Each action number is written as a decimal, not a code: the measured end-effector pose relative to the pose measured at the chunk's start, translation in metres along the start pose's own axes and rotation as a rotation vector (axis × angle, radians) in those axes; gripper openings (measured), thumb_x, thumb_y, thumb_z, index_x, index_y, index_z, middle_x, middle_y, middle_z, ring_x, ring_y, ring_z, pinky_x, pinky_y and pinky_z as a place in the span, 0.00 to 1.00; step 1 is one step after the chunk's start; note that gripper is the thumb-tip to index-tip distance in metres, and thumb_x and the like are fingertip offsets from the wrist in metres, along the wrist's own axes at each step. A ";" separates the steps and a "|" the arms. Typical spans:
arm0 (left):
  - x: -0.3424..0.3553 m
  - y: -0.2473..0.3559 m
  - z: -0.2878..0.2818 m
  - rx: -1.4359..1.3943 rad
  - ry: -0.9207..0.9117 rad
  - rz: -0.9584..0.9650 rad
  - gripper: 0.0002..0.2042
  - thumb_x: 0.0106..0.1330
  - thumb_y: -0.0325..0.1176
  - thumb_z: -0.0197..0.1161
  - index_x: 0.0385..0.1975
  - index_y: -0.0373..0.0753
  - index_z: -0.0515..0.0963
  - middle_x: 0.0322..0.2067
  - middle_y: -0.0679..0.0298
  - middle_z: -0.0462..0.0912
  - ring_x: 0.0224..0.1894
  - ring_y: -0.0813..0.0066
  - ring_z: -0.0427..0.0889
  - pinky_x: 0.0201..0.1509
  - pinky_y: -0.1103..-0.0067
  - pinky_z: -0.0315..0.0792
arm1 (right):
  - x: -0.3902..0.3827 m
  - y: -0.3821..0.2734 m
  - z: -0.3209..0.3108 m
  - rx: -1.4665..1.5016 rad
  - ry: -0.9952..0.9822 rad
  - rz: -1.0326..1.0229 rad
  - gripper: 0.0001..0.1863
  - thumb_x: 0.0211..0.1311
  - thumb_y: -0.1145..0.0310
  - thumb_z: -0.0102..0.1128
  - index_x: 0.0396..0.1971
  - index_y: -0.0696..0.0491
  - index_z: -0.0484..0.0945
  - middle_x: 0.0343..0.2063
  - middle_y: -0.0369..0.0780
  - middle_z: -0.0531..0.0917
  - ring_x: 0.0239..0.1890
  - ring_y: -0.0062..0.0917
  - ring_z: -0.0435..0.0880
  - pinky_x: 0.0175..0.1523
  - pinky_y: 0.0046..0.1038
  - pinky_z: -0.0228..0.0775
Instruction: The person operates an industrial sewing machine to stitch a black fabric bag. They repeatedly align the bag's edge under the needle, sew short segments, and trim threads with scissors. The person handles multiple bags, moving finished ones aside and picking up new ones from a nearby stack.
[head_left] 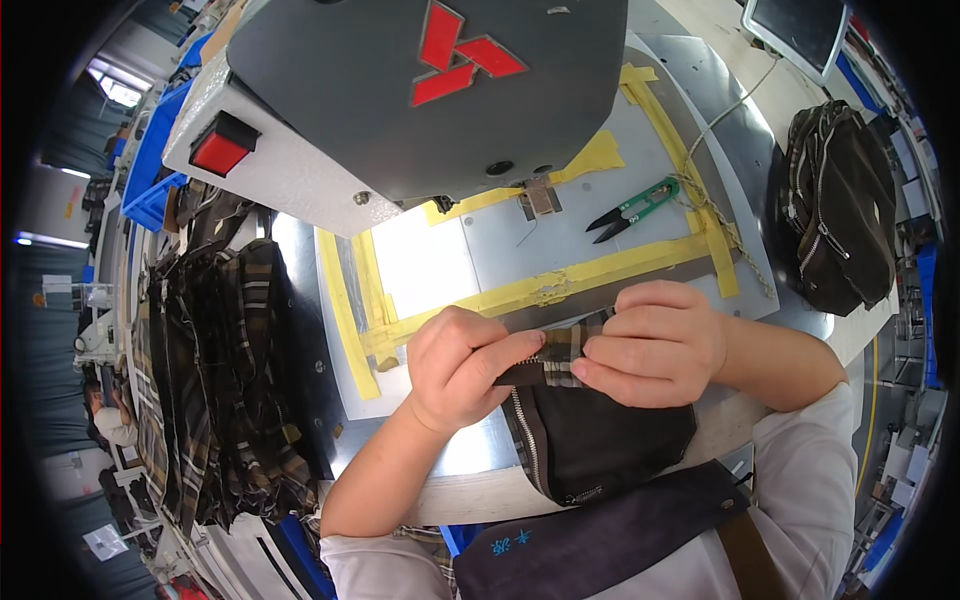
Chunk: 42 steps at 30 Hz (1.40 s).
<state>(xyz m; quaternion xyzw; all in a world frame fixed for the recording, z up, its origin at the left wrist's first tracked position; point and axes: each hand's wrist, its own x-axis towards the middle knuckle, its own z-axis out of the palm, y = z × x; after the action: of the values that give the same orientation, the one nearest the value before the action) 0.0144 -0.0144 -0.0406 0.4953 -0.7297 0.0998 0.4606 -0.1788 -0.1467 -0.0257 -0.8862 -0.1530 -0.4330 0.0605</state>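
Both hands [460,365] [650,345] pinching plaid zippered pouch [590,430], its top edge hidden

both hands [560,355] on zippered pouch [590,435]

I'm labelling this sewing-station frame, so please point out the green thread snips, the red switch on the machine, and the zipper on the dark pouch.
Green thread snips [632,208], head view, on the green handle.
Red switch [221,150], head view, on its red face.
Zipper [527,432], head view, on the teeth along the dark pouch's left edge.
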 end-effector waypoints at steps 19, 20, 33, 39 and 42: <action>-0.008 -0.003 0.010 -0.371 0.143 -0.526 0.12 0.61 0.29 0.60 0.43 0.34 0.74 0.41 0.59 0.71 0.38 0.73 0.75 0.39 0.81 0.71 | -0.026 -0.027 -0.086 0.558 -0.120 1.349 0.15 0.61 0.68 0.64 0.47 0.58 0.79 0.35 0.45 0.84 0.39 0.28 0.84 0.46 0.28 0.74; -0.009 -0.002 0.011 -0.405 0.102 -0.556 0.12 0.63 0.31 0.60 0.44 0.35 0.73 0.42 0.59 0.71 0.38 0.74 0.75 0.37 0.82 0.72 | -0.032 -0.020 -0.115 0.292 -0.085 1.245 0.15 0.60 0.71 0.63 0.47 0.57 0.79 0.35 0.43 0.84 0.39 0.23 0.83 0.46 0.27 0.74; -0.004 0.005 0.017 -0.392 -0.063 -0.515 0.08 0.61 0.21 0.60 0.39 0.35 0.78 0.36 0.58 0.76 0.33 0.73 0.77 0.32 0.82 0.73 | -0.120 0.049 -0.279 -1.198 0.044 1.291 0.21 0.57 0.65 0.65 0.52 0.49 0.76 0.48 0.37 0.81 0.44 0.29 0.82 0.48 0.30 0.74; -0.002 0.005 0.014 -0.319 -0.109 -0.431 0.08 0.60 0.21 0.63 0.39 0.37 0.78 0.36 0.59 0.78 0.31 0.73 0.80 0.29 0.81 0.74 | -0.021 0.003 -0.157 -0.690 -0.240 0.817 0.17 0.54 0.75 0.61 0.46 0.53 0.79 0.47 0.42 0.79 0.48 0.36 0.79 0.53 0.33 0.71; -0.002 0.007 0.011 -0.220 -0.180 -0.375 0.09 0.59 0.25 0.66 0.39 0.39 0.77 0.37 0.62 0.78 0.31 0.71 0.81 0.29 0.78 0.75 | -0.023 0.022 -0.084 -0.469 -0.351 0.647 0.16 0.52 0.78 0.60 0.43 0.54 0.80 0.46 0.39 0.79 0.48 0.35 0.78 0.54 0.34 0.71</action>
<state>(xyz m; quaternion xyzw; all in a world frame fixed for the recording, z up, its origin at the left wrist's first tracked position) 0.0025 -0.0161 -0.0454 0.5759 -0.6696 -0.1121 0.4555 -0.2479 -0.1922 0.0087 -0.9385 0.2270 -0.2576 -0.0369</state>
